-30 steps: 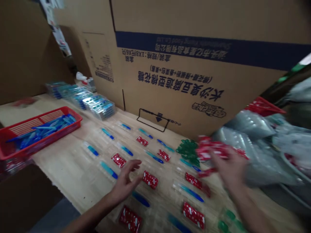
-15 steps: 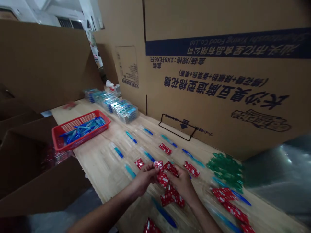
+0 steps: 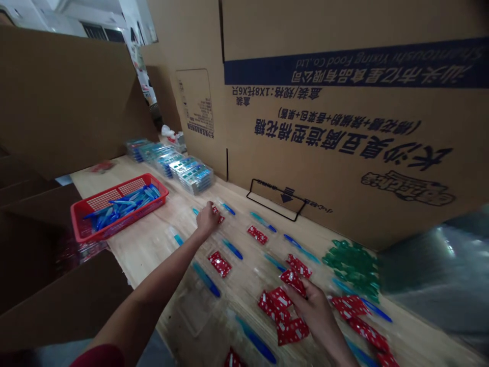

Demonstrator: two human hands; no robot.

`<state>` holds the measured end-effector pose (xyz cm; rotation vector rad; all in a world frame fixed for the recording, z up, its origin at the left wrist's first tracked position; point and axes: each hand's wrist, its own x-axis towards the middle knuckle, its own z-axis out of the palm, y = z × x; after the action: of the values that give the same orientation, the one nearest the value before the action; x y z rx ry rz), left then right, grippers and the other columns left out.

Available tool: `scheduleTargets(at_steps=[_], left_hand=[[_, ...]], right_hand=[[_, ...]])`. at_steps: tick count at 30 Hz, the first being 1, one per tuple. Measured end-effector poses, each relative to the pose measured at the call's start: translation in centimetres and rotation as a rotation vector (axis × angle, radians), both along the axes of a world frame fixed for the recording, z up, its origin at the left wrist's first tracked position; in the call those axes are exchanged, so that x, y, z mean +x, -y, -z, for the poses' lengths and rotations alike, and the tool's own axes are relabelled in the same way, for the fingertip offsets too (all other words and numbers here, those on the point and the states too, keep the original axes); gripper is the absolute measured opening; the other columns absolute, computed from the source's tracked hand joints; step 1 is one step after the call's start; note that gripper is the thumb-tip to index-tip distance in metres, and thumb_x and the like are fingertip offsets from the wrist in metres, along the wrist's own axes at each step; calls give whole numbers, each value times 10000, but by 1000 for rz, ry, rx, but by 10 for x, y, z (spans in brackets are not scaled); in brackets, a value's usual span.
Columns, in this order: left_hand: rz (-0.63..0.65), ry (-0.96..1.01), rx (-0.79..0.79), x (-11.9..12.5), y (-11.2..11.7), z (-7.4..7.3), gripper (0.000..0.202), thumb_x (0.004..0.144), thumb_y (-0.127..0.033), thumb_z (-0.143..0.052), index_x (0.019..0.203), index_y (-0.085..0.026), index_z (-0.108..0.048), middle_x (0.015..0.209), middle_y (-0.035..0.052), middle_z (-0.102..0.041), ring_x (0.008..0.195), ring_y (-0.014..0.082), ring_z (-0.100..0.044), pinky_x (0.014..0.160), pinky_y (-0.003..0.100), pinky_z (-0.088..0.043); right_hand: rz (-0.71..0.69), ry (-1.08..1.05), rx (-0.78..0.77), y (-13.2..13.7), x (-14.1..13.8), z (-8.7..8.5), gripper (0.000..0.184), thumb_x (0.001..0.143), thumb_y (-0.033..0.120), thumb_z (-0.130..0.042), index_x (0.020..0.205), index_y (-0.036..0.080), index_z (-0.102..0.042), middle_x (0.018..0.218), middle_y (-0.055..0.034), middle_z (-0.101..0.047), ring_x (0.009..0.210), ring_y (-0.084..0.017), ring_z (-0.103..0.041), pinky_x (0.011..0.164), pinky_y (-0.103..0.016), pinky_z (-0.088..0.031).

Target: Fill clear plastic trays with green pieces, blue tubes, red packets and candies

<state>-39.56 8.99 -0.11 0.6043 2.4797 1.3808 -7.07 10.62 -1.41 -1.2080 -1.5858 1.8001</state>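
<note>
My left hand reaches far forward over the wooden table, its fingers closed on a small red packet that it presses down among clear trays. My right hand stays near me and grips a bunch of red packets with white dots. More single red packets lie in clear plastic trays, each beside a blue pen-like piece. Another red packet rests farther back in the rows.
A red basket of blue pieces stands at the left. Stacks of filled clear trays line the back. A pile of green caps lies to the right. Large cardboard boxes wall the table; plastic bags sit at the right.
My hands were together at the bunch of red packets. Now the left hand has stretched forward with one packet to the far rows, while the right hand keeps the bunch.
</note>
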Motion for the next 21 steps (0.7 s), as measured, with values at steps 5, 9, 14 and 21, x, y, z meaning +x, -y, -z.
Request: scheduleTargets(at_steps=[5, 9, 14, 21], left_hand=[[349, 49, 18, 62, 33, -5, 367, 668, -224, -698, 1012, -189, -575, 848, 53, -648, 792, 193, -594, 673, 277, -427], [917, 691, 249, 140, 74, 3, 419, 600, -430, -748, 891, -155, -624, 723, 28, -644, 626, 129, -573, 581, 235, -436], [593, 655, 332, 132, 102, 3, 325, 590, -421, -746, 670, -129, -628, 578, 8, -603, 502, 87, -516, 502, 203, -402], [-218, -189, 64, 1, 110, 0, 100, 734, -155, -481, 755, -156, -578, 657, 12, -581, 621, 132, -553, 561, 219, -414]], right_hand=[[-43, -50, -7, 9, -12, -8, 454, 563, 566, -711, 762, 164, -639, 591, 1, -614, 490, -137, -506, 471, -244, -413], [-106, -81, -27, 25, -30, -11, 480, 609, 597, -667, 805, 160, -640, 549, 17, -569, 400, -91, -398, 381, -213, -323], [-92, -65, 19, 39, -36, -10, 454, 628, 603, -644, 753, 166, -626, 518, 27, -522, 409, -87, -377, 366, -201, -286], [-52, -6, -62, 41, -19, -6, 462, 595, 593, -671, 763, 165, -620, 506, 44, -488, 399, -74, -345, 356, -193, -245]])
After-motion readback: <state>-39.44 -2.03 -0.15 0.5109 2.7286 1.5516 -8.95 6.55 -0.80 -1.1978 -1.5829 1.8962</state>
